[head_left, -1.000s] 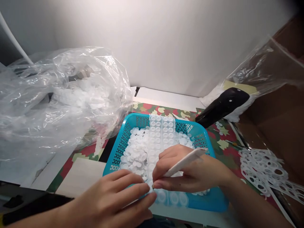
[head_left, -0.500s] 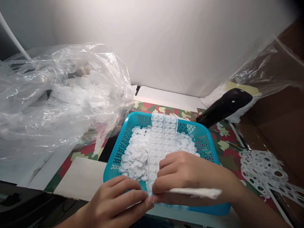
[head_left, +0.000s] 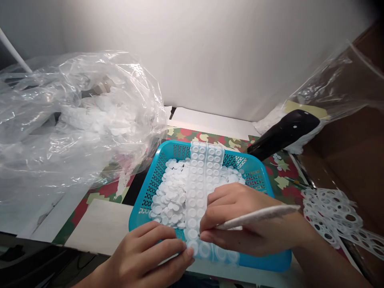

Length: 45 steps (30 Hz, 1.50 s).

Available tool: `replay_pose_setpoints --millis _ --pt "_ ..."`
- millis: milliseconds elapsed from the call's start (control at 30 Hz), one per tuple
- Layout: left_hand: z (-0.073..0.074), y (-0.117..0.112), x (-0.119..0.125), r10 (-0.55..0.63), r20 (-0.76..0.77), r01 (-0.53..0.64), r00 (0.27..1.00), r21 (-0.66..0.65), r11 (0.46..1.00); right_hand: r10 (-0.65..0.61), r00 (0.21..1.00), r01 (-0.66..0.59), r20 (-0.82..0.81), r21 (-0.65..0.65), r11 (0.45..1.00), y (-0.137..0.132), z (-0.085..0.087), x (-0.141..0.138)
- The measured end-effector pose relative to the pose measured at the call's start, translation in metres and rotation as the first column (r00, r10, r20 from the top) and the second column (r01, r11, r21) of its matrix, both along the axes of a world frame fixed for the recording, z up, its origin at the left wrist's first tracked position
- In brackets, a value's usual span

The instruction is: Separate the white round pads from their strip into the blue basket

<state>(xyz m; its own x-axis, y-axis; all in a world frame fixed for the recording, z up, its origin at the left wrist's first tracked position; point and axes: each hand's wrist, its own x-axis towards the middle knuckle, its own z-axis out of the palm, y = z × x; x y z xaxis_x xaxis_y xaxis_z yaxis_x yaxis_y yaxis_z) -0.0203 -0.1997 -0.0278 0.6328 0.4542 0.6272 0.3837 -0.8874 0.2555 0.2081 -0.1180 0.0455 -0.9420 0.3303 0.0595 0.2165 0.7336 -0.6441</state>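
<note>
A blue plastic basket [head_left: 150, 176] holds many small white discs [head_left: 172, 192]. Lying across it from back to front is a translucent white plastic strip [head_left: 205, 180] with rows of round cups. My left hand [head_left: 150, 248] is closed at the strip's lower left edge, thumb and fingertips pinching it. In my right hand [head_left: 240, 216] a thin white-wrapped stick [head_left: 264, 214] is gripped like a pen. Its tip, mostly hidden by the fingers, is by the round cups near the front of the strip.
A large clear plastic bag [head_left: 99, 116] with white pieces fills the left. Behind the basket's right side lies a black handle-like object [head_left: 285, 130]. Plastic sheets with punched holes [head_left: 333, 216] and a thin brush [head_left: 297, 183] rest at the right. A white wall [head_left: 204, 60] stands behind.
My right hand has moved slightly up and away from my left fingers, and the stick's back end has tilted upward. The front cups of the strip are now uncovered. My left hand stays put.
</note>
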Motion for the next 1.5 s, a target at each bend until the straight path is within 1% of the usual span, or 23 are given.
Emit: replay_pose_setpoints --millis 100,200,267,533,667,767,900,1000,1167,1367,1433,1500 --pt "-0.001 -0.002 0.001 0.032 -0.045 -0.032 0.998 0.006 0.999 -0.01 1.0 0.01 -0.008 -0.001 1.0 -0.001 -0.001 0.0" --pt "0.002 -0.002 0.003 0.053 -0.107 -0.051 0.993 0.026 0.998 -0.005 1.0 0.005 -0.002 0.007 1.0 -0.001 -0.002 0.0" --pt "0.004 -0.002 0.003 0.059 -0.12 -0.054 0.991 0.043 0.998 0.005 1.0 -0.005 0.009 0.012 1.0 -0.001 -0.002 0.0" --pt "0.005 -0.002 0.008 0.111 -0.074 -0.104 0.991 0.092 0.99 0.07 0.994 -0.071 0.088 0.009 0.997 -0.002 -0.003 -0.003" --pt "0.005 -0.002 0.008 0.111 -0.055 -0.107 0.992 0.07 0.992 0.086 0.987 -0.095 0.136 0.059 0.994 -0.006 -0.002 -0.005" --pt "0.006 -0.002 0.008 0.097 -0.06 -0.095 0.993 0.046 0.994 0.074 0.988 -0.086 0.136 0.081 0.993 -0.007 0.004 -0.001" --pt "0.005 -0.003 0.007 0.092 -0.082 -0.09 0.992 0.029 0.996 0.017 0.995 -0.02 0.099 0.031 0.999 -0.004 0.014 0.01" --pt "0.004 -0.003 0.006 0.088 -0.086 -0.087 0.992 0.015 0.996 0.018 0.991 -0.016 0.13 -0.012 1.0 -0.001 0.017 0.018" --pt "0.004 -0.004 0.006 0.077 -0.08 -0.078 0.994 -0.007 0.997 0.041 0.976 -0.035 0.215 -0.033 0.999 0.0 0.016 0.019" --pt "0.004 -0.003 0.006 0.083 -0.08 -0.083 0.993 -0.003 0.997 0.039 0.98 -0.037 0.193 -0.014 0.999 0.001 0.013 0.017" --pt "0.003 -0.003 0.006 0.082 -0.074 -0.082 0.994 -0.005 0.997 0.066 0.979 -0.064 0.195 -0.014 0.998 0.001 0.011 0.016" --pt "0.002 -0.003 0.006 0.078 -0.077 -0.079 0.994 -0.003 0.997 0.112 0.974 -0.105 0.198 -0.042 0.994 0.001 0.009 0.016"
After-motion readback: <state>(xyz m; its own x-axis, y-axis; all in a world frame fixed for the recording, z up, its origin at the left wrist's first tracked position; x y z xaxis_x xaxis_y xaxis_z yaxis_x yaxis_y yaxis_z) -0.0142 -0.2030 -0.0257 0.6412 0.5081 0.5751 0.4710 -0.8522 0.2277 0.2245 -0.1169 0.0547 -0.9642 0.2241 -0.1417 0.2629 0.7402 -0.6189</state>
